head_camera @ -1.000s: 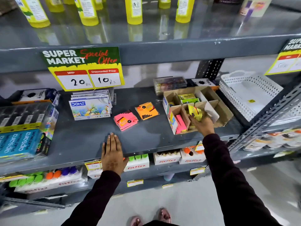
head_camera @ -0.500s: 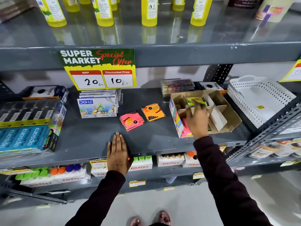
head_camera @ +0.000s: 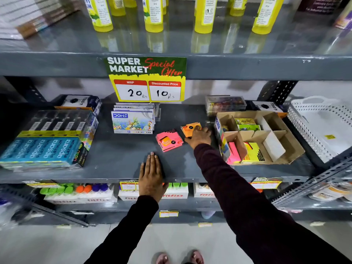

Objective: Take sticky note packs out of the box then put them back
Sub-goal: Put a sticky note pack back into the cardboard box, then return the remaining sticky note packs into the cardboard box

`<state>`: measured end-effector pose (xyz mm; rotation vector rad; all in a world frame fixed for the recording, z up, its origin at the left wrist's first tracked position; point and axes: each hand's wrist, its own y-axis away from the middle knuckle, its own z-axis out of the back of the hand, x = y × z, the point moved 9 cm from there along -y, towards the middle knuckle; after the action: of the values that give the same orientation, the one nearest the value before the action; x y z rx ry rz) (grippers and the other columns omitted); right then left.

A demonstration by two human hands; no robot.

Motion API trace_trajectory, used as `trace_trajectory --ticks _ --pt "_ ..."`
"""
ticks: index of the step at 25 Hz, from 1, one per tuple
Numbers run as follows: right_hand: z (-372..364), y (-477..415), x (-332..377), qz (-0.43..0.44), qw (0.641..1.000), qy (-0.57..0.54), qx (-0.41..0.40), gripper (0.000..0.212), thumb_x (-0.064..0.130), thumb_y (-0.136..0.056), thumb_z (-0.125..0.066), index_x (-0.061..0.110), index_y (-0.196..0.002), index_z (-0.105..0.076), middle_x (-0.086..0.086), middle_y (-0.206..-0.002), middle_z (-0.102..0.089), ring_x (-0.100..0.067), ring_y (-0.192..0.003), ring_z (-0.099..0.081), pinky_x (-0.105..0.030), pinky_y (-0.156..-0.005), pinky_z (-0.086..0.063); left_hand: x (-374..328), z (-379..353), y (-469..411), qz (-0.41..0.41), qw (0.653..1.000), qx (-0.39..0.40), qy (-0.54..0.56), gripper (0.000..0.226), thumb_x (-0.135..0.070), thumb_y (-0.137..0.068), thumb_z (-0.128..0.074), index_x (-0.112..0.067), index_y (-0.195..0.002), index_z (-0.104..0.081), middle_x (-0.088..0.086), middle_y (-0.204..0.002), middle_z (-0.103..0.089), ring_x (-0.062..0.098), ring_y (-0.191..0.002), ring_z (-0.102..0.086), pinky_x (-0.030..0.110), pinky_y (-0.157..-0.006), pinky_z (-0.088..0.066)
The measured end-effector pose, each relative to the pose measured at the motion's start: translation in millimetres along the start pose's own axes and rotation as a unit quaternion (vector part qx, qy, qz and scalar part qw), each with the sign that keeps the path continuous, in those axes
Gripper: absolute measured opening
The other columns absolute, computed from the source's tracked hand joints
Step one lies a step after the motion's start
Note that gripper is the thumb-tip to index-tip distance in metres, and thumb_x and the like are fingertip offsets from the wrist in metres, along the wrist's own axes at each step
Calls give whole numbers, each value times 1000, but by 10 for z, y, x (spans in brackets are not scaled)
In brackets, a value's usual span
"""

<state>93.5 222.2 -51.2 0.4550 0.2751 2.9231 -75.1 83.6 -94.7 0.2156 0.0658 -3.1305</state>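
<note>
Head: right hand [head_camera: 200, 137] over orange pack [head_camera: 188, 128]

Even indoor light from above, sharp in the middle, soft and bent at the edges.

From my feed the glossy upper shelf [head_camera: 190, 44] mirrors the yellow bottles [head_camera: 204, 18] as smeared reflections with pale glare. Soft shadows lie under both hands on the middle shelf [head_camera: 118, 157]. The price sign [head_camera: 146, 79] reads crisply. Toward the left and right edges I see blur, and the shelf fronts bow with wide-angle distortion. The lower shelf is dim.
</note>
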Motion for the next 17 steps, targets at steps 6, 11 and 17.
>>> trace_trajectory --ticks 6,11,17 --pt "580 429 -38 54 987 0 -153 81 51 -79 -66 -2 -135 -40 -28 -132 -49 -41 -126 -43 -47 -108 -34 2 -8 0 -8 1000 -5 10 93 -39 -82 -61 1 -145 -6 19 -157 -11 31 -145 -12 45 -120 -15" --pt "1166 919 -971 -19 960 -98 -263 93 48 -69 -78 -6 -135 -41 -32 -121 -56 -43 -118 -49 -48 -98 -41 16 -9 5 -7 1000 -13 4 96 -38 -79 -66 2 -145 -9 21 -156 -14 32 -144 -15 46 -119 -15" --pt "927 858 -2064 -150 938 -231 -213 74 33 -75 -79 -8 -127 -47 -35 -125 -56 -44 -121 -49 -50 -105 -39 -18 -15 7 -18 1000 -9 -8 103 -44 -76 -72 4 -144 -12 24 -154 -17 37 -143 -17 48 -118 -16"
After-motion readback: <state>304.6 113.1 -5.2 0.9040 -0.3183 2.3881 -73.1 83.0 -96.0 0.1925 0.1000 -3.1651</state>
